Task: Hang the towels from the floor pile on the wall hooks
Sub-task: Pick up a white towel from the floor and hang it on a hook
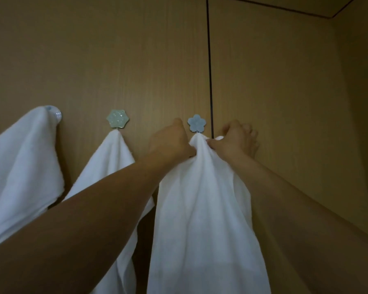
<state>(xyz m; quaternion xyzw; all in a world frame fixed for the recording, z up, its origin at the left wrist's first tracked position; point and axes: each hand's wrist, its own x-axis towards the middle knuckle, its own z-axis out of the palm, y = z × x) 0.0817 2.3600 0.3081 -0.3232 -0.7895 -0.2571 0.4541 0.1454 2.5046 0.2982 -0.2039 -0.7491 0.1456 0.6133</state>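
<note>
Three hooks sit in a row on the wooden wall. A white towel (21, 166) hangs from the round left hook (55, 115). A second white towel (113, 158) hangs from the green hexagon hook (117, 121). Under the blue flower hook (197, 123) a third white towel (202, 198) is bunched at its top, right at the hook's metal pin. My left hand (170, 141) grips the bunch from the left. My right hand (236, 139) pinches it from the right. Whether the cloth is caught on the pin is hidden.
A dark vertical seam (209, 66) splits the wall panels just right of the flower hook. The side wall (357, 124) meets the panel at the far right. The floor pile is out of view.
</note>
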